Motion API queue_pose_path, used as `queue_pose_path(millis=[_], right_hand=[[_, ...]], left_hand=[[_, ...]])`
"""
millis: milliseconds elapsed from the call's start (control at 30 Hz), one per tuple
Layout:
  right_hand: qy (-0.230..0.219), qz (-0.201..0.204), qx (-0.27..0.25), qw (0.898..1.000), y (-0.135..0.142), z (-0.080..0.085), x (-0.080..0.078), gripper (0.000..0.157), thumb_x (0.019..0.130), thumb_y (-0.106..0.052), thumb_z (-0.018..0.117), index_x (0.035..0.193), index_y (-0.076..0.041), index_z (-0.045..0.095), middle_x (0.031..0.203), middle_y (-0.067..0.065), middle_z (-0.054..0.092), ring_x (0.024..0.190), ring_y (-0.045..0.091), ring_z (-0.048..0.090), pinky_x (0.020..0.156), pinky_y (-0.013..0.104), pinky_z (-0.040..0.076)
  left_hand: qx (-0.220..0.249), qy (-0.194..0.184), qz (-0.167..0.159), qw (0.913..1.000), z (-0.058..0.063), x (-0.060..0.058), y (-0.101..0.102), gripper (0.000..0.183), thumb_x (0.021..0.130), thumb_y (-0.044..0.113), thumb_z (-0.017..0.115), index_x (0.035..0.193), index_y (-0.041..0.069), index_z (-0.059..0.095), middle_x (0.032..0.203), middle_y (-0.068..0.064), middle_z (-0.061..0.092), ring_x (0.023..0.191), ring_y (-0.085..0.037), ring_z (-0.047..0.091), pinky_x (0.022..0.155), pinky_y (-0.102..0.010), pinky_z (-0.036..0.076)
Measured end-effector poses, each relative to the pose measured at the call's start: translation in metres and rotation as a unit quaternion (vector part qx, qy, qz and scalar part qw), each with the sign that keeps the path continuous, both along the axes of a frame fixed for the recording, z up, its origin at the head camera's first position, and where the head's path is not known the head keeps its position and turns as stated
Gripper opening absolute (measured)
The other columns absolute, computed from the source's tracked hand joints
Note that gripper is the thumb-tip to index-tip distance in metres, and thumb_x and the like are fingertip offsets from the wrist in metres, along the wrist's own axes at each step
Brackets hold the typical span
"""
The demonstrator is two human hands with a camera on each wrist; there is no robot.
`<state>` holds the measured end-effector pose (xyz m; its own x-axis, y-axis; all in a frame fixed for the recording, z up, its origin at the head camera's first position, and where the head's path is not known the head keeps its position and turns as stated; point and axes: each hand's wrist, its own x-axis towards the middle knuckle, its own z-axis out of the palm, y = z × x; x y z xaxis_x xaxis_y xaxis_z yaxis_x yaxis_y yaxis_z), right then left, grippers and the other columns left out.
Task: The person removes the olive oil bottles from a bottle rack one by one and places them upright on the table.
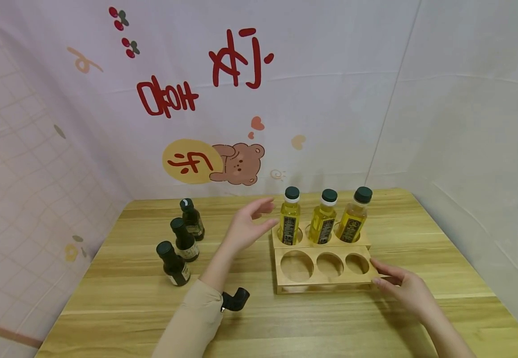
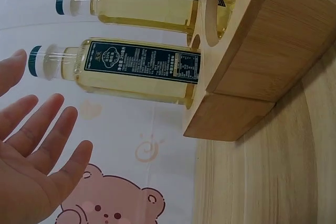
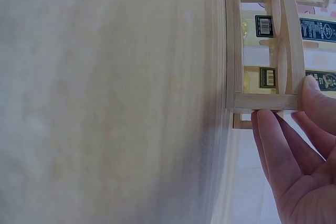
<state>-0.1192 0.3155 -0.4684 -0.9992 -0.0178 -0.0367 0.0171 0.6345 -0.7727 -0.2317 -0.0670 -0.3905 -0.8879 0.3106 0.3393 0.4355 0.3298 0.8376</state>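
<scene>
Notably, good work here depends on the rack holding still: the two-tier rack of pale wood (image 2: 278, 51) stands on the wood-grained table (image 1: 286, 328), a little toward three o'clock of its middle, and the right hand (image 1: 404, 288) pinches its four o'clock corner, thumb and fingers to either side of the edge. That grip looks well placed, and light, even pressure should brace the frame without tilting it. Three clear, square-sided bottles of yellow oil with dark green caps (image 1: 323, 219) stand in the raised rear row, toward twelve o'clock, with round holes in the lower tier at six. Meanwhile the left hand (image 1: 250, 226) grasps nothing; its fingers are loosely parted at the rack's ten o'clock, near the nine o'clock oil bottle (image 2: 142, 66) but apart from it. Tall necks could tip if knuckles brush them, so that hand would do best to move away or in without sweeping sideways. Three small dark bottles with dark caps (image 1: 185, 241) stand well apart, toward nine o'clock, and deserve the same clearance from the forearm.
</scene>
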Motion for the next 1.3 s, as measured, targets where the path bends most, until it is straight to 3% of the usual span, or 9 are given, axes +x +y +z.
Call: queue_pose_path(millis=[300,567,800,933,1300], right_hand=[[0.001,0.002,0.013,1.000,0.000,0.001,0.000,0.058,0.091,-0.032,0.073,0.140,-0.007,0.057,0.135,0.020,0.058,0.091,0.003,0.066,0.073,0.024,0.054],[0.003,0.004,0.019,1.000,0.000,0.001,0.000,0.057,0.091,-0.032,0.073,0.140,-0.007,0.057,0.134,0.019,0.059,0.092,0.003,0.066,0.073,0.024,0.054],[0.004,0.007,0.017,1.000,0.000,0.002,-0.001,0.057,0.091,-0.032,0.072,0.140,-0.007,0.057,0.136,0.020,0.058,0.093,0.002,0.065,0.073,0.024,0.054],[0.006,0.007,0.013,1.000,0.000,0.002,-0.001,0.057,0.091,-0.031,0.072,0.140,-0.007,0.057,0.136,0.020,0.057,0.093,0.001,0.065,0.073,0.023,0.054],[0.006,0.005,0.009,1.000,0.000,0.002,0.000,0.057,0.091,-0.030,0.073,0.140,-0.005,0.057,0.135,0.021,0.057,0.092,0.002,0.065,0.073,0.023,0.054]], left_hand=[[0.037,-0.026,-0.002,0.9990,0.002,-0.016,0.015,0.061,0.090,0.025,0.075,0.145,0.014,0.051,0.133,-0.006,0.062,0.120,-0.018,0.058,0.103,-0.041,0.044],[0.055,-0.042,-0.025,0.9973,0.002,-0.024,0.027,0.063,0.090,0.024,0.075,0.147,0.015,0.049,0.136,-0.007,0.060,0.124,-0.021,0.055,0.105,-0.046,0.041],[0.085,-0.052,-0.032,0.9945,0.005,-0.024,0.035,0.063,0.090,0.019,0.075,0.147,0.014,0.049,0.134,-0.010,0.061,0.126,-0.025,0.054,0.106,-0.053,0.039],[0.096,-0.058,-0.030,0.9932,-0.001,-0.028,0.038,0.063,0.089,0.019,0.075,0.146,0.014,0.049,0.133,-0.008,0.061,0.125,-0.023,0.054,0.105,-0.051,0.040],[0.148,-0.064,-0.042,0.9860,-0.002,-0.029,0.048,0.052,0.091,0.011,0.073,0.141,0.011,0.056,0.126,-0.013,0.065,0.118,-0.027,0.059,0.103,-0.052,0.044]])
